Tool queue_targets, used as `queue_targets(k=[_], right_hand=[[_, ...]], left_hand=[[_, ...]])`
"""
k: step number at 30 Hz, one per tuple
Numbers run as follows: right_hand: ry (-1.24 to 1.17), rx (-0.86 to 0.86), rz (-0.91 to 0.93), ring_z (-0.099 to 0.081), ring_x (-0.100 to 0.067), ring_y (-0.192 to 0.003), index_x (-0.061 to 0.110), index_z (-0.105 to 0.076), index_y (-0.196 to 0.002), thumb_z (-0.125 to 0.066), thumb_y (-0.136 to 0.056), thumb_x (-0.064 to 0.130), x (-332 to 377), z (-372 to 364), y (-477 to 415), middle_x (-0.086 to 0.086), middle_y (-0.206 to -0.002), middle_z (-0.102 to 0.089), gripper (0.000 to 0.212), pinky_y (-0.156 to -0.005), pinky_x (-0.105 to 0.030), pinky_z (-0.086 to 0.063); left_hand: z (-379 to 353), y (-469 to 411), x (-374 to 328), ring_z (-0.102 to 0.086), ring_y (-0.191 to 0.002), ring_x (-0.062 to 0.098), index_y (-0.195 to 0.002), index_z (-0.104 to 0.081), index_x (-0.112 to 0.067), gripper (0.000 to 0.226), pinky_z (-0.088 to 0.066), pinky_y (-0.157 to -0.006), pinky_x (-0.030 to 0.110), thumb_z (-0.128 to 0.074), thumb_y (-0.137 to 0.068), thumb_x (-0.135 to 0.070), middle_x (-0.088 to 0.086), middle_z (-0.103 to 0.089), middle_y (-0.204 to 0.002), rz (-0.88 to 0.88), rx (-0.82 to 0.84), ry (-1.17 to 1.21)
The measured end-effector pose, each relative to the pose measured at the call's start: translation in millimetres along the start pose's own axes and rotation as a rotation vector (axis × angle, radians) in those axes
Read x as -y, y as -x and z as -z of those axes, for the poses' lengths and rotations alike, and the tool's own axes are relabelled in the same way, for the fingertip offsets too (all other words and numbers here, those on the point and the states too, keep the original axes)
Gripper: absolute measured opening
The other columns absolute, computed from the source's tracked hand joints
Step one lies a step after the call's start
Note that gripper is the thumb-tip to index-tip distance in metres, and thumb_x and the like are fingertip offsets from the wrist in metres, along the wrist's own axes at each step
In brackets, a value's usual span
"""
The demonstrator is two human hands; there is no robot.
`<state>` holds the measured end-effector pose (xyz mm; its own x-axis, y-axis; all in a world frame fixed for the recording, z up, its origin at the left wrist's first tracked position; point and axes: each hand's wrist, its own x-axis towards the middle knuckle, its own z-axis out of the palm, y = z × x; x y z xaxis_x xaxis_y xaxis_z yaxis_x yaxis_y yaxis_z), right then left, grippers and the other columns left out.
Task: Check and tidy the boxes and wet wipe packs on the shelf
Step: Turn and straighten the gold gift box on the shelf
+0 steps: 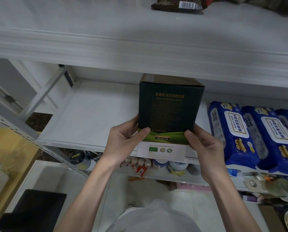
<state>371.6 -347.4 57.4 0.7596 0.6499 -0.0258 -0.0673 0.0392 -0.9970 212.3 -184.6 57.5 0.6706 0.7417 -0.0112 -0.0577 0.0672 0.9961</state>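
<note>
- White metal shelf, middle tier; blue soft-plastic wet wipe packs lay at right.
- Dark green rectangular cardboard box sat on shelf front, lower end overhanging the edge.
- Left hand and right hand gripped its lower corners, thumbs on top face.
- Box looked stiff, probably light; side grip suits it.

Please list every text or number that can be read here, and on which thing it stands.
"400-6611-729": dark green box, near its lower edge.
"厨房清洁湿巾": white lid of the middle blue wet wipe pack.
"90": same pack, top corner.
Box's gold print and brown packet's barcode digits: too blurred to read.
</note>
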Motion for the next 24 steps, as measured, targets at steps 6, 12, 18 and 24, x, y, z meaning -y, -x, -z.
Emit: queue_targets(k=[6, 12, 18, 24], right_hand=[[0.014, 0.022, 0.017, -0.069, 0.002, -0.113, 0.030, -0.063, -0.130, -0.066, -0.083, 0.021, -3.0, 3.0, -0.3, 0.024, -0.113, -0.076, 0.048, -0.089, -0.017, -0.058], [0.092, 0.104, -0.044, -0.068, -0.001, -0.119, 0.030, -0.052, -0.142, -0.061, -0.096, -0.002, -36.9, 3.3, 6.5, 0.015, -0.131, -0.070, 0.057, -0.087, -0.017, -0.059], [0.267, 0.170, -0.069, -0.063, -0.004, -0.128, 0.016, -0.054, -0.147, -0.059, -0.099, -0.003, -81.4, 10.3, 2.6, 0.021, -0.130, -0.071, 0.051, -0.105, -0.026, -0.053], [0.290, 0.153, -0.070, -0.058, -0.011, -0.136, 0.017, -0.050, -0.151, -0.065, -0.099, 0.012, -105.6, 7.2, 5.9, 0.011, -0.143, -0.065, 0.054, -0.113, -0.043, -0.050]], left_hand=[[0.0, 0.2, 0.3, -0.065, -0.122, 0.015, -0.139, -0.056, -0.001, 0.050, -0.054, -0.100, 0.031, -0.066, -0.090, -0.003, 0.007, -0.068, -0.132, -0.009, 0.002, -0.030], [-1.1, 9.6, 36.1, -0.069, -0.114, 0.012, -0.136, -0.058, -0.006, 0.048, -0.058, -0.095, 0.033, -0.070, -0.090, -0.005, -0.002, -0.074, -0.122, 0.023, 0.010, -0.182], [1.3, 10.8, 74.8, -0.064, -0.123, 0.016, -0.132, -0.061, -0.007, 0.041, -0.054, -0.102, 0.032, -0.067, -0.091, -0.002, -0.001, -0.072, -0.125, 0.060, 0.013, -0.277], [3.2, 10.4, 85.1, -0.062, -0.125, 0.010, -0.136, -0.058, -0.008, 0.053, -0.052, -0.105, 0.041, -0.073, -0.087, -0.018, -0.008, -0.070, -0.128, 0.028, 0.051, -0.340]])
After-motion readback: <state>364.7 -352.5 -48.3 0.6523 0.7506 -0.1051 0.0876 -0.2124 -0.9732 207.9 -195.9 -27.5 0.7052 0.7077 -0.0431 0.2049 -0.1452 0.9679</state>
